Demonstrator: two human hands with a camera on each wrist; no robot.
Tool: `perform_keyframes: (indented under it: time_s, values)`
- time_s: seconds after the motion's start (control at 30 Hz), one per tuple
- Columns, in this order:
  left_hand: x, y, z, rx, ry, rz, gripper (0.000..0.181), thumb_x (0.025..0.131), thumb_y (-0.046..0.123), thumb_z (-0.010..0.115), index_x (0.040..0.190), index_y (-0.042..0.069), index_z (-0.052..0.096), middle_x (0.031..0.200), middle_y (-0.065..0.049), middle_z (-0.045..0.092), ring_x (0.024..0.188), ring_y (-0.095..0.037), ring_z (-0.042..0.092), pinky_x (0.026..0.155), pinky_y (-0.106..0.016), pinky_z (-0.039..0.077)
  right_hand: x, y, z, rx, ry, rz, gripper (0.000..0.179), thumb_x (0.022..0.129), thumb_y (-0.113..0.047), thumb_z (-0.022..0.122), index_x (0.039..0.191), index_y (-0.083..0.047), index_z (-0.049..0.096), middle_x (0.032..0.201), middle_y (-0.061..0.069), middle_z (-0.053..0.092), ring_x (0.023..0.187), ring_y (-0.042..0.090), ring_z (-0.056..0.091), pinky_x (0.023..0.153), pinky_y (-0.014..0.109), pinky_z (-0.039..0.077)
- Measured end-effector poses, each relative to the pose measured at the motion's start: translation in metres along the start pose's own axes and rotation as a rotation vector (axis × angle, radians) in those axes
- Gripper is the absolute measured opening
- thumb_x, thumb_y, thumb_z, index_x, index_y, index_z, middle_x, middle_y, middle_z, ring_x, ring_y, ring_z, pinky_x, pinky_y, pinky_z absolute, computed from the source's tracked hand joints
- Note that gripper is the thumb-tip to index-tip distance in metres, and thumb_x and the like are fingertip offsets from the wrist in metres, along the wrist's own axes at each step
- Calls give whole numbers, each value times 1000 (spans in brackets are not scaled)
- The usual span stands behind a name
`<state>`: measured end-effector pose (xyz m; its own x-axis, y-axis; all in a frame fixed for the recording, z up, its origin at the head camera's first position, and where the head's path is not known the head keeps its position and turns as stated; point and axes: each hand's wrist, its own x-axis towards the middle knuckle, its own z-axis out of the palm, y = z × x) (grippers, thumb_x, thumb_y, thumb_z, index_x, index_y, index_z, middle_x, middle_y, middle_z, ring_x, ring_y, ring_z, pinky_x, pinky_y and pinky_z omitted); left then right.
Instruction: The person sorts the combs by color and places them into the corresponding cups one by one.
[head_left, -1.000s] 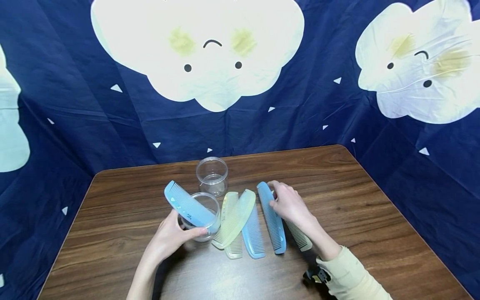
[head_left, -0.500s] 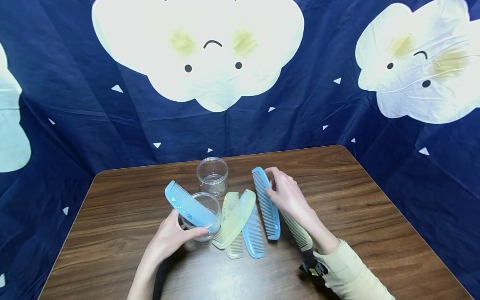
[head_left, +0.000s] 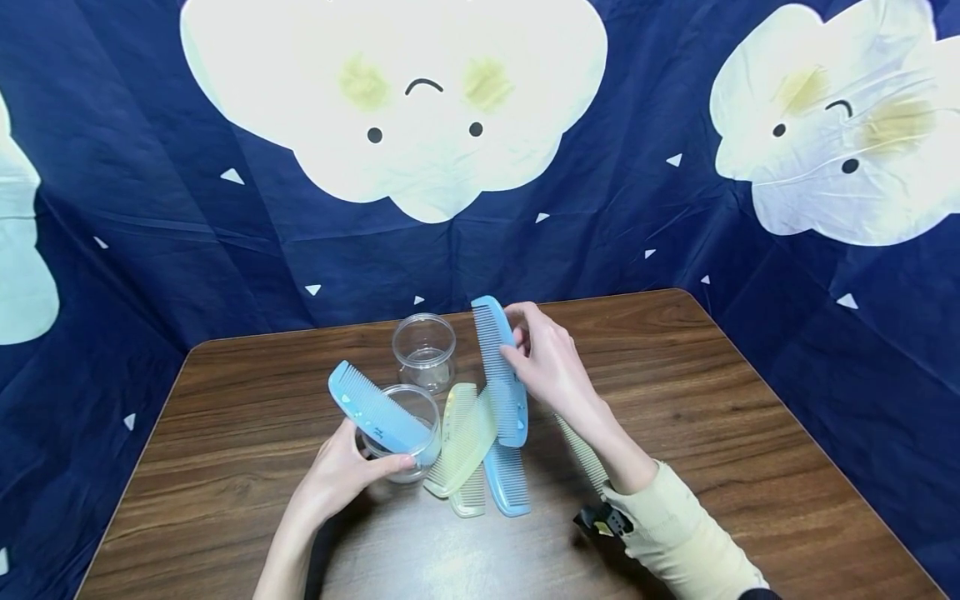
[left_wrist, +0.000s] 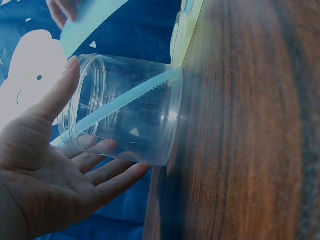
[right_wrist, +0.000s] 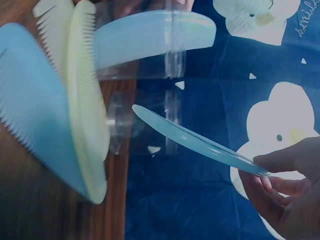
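My left hand [head_left: 341,471] holds a clear plastic jar [left_wrist: 135,115] standing on the table, the thumb at its rim and the fingers along its far side. A blue comb [head_left: 375,408] leans inside that jar, one end sticking out past the rim. Between thumb and fingers, my right hand [head_left: 551,358] pinches another blue comb [head_left: 498,367], raised above the table. Under it lies a loose pile: a blue comb [head_left: 507,475] and yellowish-green combs [head_left: 472,442] overlapping. In the right wrist view the raised comb [right_wrist: 195,142] shows edge-on, gripped near one end.
A second clear jar [head_left: 424,350] stands behind the held one, near the back edge of the wooden table [head_left: 262,433]. One pale green comb [head_left: 581,450] lies partly hidden under my right forearm. Blue cloth [head_left: 337,258] with cloud prints hangs behind the table.
My right hand has lifted the blue comb off the table and carried it leftward and toward the back, over the pile. The left hand, jar and leaning comb have stayed put.
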<state>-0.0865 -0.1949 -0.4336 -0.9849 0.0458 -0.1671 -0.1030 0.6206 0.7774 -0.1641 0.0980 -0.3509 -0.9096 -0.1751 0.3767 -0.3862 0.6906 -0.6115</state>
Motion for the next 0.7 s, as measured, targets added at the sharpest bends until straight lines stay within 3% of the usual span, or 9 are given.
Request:
perform_keyframes:
  time_s: [0.33,0.57,0.7]
  values:
    - [0,0,-1,-11,-8,-23,93,75,58,87,146,16,44,137,-9,63,134,-28,55,106,-48,47,11,-32,9,131,71,-60,36,90,-6,73,123,-11,61,90,2,63,76,13,60,70,24,51]
    - [1,-1,-1,-12,-8,-17,92,76,56,87,148,19,43,136,-7,63,132,-26,56,104,-46,48,16,-53,18,234,102,-150,36,91,-5,75,124,-9,60,91,4,62,78,13,60,73,35,57]
    - [1,0,-1,0,-6,-13,89,76,57,87,145,19,46,133,-6,64,130,-25,57,102,-43,48,19,-63,23,270,110,-180,37,91,-5,75,124,-11,60,92,3,61,81,12,59,75,31,57]
